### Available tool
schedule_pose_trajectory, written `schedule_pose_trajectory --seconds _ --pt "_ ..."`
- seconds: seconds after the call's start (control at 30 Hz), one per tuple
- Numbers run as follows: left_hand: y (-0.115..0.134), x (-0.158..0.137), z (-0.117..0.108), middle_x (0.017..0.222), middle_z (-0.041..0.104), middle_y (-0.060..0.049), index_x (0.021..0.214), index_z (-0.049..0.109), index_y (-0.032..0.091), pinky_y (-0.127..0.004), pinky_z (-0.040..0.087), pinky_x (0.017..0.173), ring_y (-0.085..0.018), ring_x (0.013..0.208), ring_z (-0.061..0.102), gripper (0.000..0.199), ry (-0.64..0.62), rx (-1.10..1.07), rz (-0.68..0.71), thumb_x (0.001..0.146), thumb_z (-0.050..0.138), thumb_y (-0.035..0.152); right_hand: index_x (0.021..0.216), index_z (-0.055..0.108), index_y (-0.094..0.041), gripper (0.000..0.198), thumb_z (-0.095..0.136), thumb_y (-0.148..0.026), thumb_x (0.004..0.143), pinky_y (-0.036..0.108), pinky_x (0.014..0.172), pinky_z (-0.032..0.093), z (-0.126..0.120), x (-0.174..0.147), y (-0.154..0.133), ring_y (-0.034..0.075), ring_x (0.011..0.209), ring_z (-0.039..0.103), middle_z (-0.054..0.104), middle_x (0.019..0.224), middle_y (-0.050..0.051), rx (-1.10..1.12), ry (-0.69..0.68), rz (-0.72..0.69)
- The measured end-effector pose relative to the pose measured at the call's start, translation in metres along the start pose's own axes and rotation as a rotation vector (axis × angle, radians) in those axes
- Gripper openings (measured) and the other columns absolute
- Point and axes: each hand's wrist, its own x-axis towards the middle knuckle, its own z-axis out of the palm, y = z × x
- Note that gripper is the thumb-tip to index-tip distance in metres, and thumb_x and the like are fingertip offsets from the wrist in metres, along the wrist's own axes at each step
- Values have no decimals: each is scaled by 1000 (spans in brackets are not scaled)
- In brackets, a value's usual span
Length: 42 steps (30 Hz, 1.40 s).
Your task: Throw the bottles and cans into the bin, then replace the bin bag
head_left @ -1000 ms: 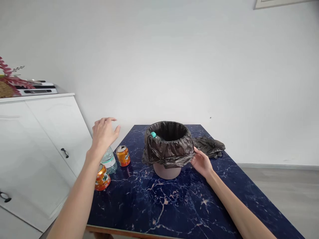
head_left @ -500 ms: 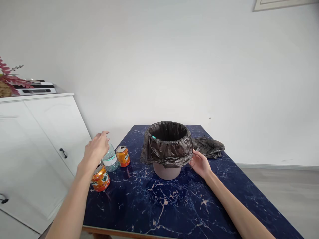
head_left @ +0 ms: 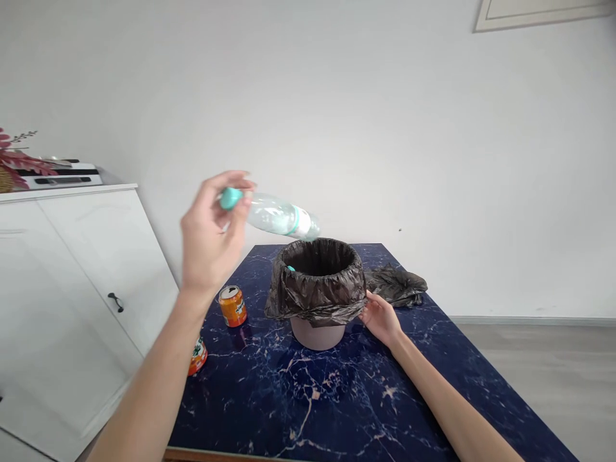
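Note:
A clear plastic bottle (head_left: 274,214) with a teal cap is held near its neck by my left hand (head_left: 214,224), its fingers closed round it. The bottle is tilted almost level, its base over the back left of the trash can's opening. The trash can (head_left: 317,335) stands on the table, lined with a black plastic bag (head_left: 320,298) folded over its rim. Against the right side of the bag rests my right hand (head_left: 381,317), its fingers partly hidden at the bag's edge. Something teal (head_left: 291,268) shows inside the can.
An orange can (head_left: 233,306) stands left of the trash can; a second orange can (head_left: 197,357) is partly behind my left forearm. A crumpled black bag (head_left: 397,285) lies at the right on the blue marbled table (head_left: 269,410). A white cabinet (head_left: 96,289) is at the left.
My left hand has lifted the bottle off the table, moved it up and right, and tipped it toward the trash can. My right hand stays beside the bag.

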Motion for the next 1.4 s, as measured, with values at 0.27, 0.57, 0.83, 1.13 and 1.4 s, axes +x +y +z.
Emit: schedule_pose_trajectory --seconds 0.27,0.57,0.83,1.13,1.4 --pt "-45 -14 67 126 78 -7 130 69 24 -39 62 100 -21 114 75 28 -530 50 -231 103 62 26 100 72 -16 11 77 -25 96 25 62 56 4 1 -1 11 62 62 70 78 -3 -11 -21 -11" --pt "-76 -25 63 134 77 -8 122 76 29 -43 60 92 -31 118 74 34 -876 152 -300 100 58 47 100 72 -18 12 79 -22 91 24 59 55 9 -2 -1 11 62 62 72 79 -1 -23 -32 -6" --pt "-79 -28 43 147 71 -8 136 67 28 -41 58 102 -29 131 68 47 -768 229 -335 105 49 58 104 73 -18 18 81 -21 89 23 59 54 8 -1 -1 11 64 62 72 82 -1 -21 -29 -4" --pt "-140 -64 -28 147 67 -23 142 60 14 -54 52 112 -39 137 62 53 -717 706 -650 104 52 49 101 71 -16 13 74 -28 101 23 58 53 -4 4 2 10 62 61 68 81 -2 -18 -13 4" --pt "-169 -111 -34 133 69 -10 134 67 18 -46 63 95 -25 113 72 36 -1053 862 -863 104 71 38 102 70 -16 15 71 -31 104 23 59 54 -7 6 4 9 63 61 68 84 -2 -46 -15 10"
